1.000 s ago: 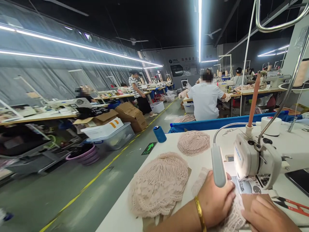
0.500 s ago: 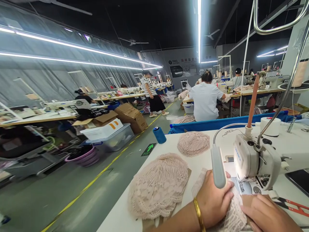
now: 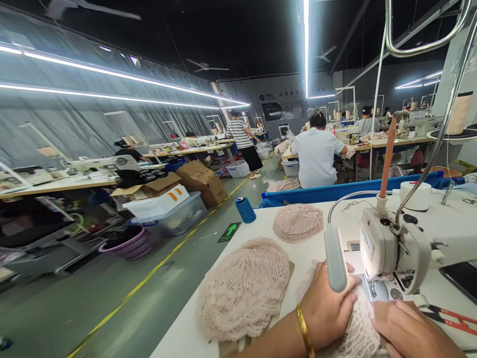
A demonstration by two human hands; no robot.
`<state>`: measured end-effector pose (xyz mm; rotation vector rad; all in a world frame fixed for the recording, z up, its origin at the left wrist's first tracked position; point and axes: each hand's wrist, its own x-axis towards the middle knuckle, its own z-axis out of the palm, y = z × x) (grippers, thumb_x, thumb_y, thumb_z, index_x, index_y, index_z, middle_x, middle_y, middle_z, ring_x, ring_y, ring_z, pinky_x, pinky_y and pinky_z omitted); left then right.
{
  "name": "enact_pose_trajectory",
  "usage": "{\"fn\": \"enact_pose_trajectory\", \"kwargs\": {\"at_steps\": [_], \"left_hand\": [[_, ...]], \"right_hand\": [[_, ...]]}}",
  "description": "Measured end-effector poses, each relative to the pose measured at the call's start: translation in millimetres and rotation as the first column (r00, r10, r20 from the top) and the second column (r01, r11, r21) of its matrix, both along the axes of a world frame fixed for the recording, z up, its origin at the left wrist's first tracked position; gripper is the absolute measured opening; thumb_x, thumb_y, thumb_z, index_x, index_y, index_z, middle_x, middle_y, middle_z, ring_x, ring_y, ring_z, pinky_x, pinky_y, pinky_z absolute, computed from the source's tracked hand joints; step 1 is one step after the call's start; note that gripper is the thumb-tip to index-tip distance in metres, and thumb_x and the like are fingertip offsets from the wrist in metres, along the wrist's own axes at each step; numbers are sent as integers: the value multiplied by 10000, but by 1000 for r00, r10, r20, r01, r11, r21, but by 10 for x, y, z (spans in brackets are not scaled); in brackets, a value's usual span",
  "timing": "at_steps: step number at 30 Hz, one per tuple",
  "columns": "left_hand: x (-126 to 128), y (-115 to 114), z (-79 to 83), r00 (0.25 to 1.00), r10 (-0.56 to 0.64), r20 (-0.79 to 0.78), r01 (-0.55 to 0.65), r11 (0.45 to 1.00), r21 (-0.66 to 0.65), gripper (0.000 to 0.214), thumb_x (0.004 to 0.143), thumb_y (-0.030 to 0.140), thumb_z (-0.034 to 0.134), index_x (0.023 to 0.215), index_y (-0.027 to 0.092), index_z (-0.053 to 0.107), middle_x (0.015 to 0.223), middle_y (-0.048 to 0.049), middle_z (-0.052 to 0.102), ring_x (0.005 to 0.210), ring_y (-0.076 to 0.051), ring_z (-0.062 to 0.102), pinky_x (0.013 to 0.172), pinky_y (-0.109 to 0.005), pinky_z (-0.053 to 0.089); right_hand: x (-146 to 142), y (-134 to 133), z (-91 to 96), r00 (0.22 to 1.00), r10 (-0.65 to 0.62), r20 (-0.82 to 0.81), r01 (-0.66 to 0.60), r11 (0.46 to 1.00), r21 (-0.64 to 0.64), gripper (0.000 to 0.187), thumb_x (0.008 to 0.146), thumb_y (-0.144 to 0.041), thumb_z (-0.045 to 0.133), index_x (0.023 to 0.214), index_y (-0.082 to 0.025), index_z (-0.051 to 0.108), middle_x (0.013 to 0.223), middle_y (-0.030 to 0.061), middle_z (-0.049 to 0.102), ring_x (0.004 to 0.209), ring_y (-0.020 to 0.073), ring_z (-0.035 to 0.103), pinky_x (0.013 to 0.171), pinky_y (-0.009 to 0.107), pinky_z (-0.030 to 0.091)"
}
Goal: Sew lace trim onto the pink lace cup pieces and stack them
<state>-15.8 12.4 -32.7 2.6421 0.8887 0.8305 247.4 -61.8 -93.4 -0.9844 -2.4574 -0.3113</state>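
Observation:
A pale pink lace piece (image 3: 360, 325) lies at the sewing machine (image 3: 380, 246), just in front of the needle area. My left hand (image 3: 324, 308), with a gold bangle at the wrist, is closed on its left side, partly behind the grey lamp head (image 3: 336, 261). On the lace's right edge, the fingers of my right hand (image 3: 413, 328) are pressed together, gripping it. Beside that hand is a bit of brown card (image 3: 380, 309). To the left sit a large stack of lace pieces (image 3: 246, 288) and a smaller lace stack (image 3: 298, 222).
Red-handled scissors (image 3: 456, 320) and a dark phone (image 3: 462, 281) lie right of the machine. A blue thread cone (image 3: 245, 210) stands at the table's left edge. Ahead, a person in white (image 3: 318, 156) sits sewing. Another person (image 3: 244, 139) is in the aisle near boxes (image 3: 203, 181).
The person in the striped top has walked further along the aisle, turning away, and a white bin now shows beside them. My hands and the lace have barely moved.

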Motion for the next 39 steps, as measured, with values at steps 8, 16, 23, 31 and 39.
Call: {"fn": "enact_pose_trajectory", "kwargs": {"at_steps": [8, 16, 23, 31, 39], "left_hand": [[1, 2, -55, 1000, -3, -22, 4, 999, 51, 248, 1014, 216, 638, 1212, 232, 787, 1289, -135, 724, 1194, -334, 662, 1042, -548, 569], [36, -45, 47, 996, -87, 27, 87, 996, 31, 218, 1031, 206, 618, 1187, 215, 769, 1293, -125, 732, 1201, -305, 673, 1032, -490, 552], [77, -101, 14, 995, -101, 9, 101, 995, -16, 125, 984, 231, 717, 1103, 220, 754, 1174, -51, 778, 1059, -270, 712, 1028, -477, 503], [130, -118, 17, 991, -136, 14, 137, 990, -44, 189, 950, 232, 790, 1123, 212, 718, 1212, -55, 768, 1087, -274, 698, 1003, -443, 511], [129, -77, -27, 983, -183, 7, 183, 983, -15, 192, 945, 229, 758, 1117, 196, 680, 1259, -93, 761, 1091, -278, 719, 999, -445, 539]], "right_hand": [[-24, -14, 100, 1000, 14, -14, -14, 1000, 9, 385, 905, -47, 596, 1222, -263, 632, 934, -20, 724, 802, 197, 726, 731, 295, 572], [-16, -134, 464, 993, 22, -114, -33, 995, -93, 260, 994, -57, 475, 1073, -252, 629, 885, 13, 703, 728, 183, 671, 700, 294, 557], [71, -79, 283, 991, 131, -35, -136, 976, -169, 275, 971, -74, 561, 1135, -270, 661, 896, -2, 663, 818, 198, 626, 789, 307, 501], [-34, -177, 197, 999, -10, 33, 16, 983, -185, 328, 1009, -9, 404, 1014, -238, 638, 906, 25, 641, 836, 230, 575, 803, 370, 422], [56, -62, 110, 991, 124, 54, -113, 978, -173, 195, 1152, -204, 439, 1057, -234, 606, 872, 2, 611, 785, 198, 587, 720, 325, 416]]}}
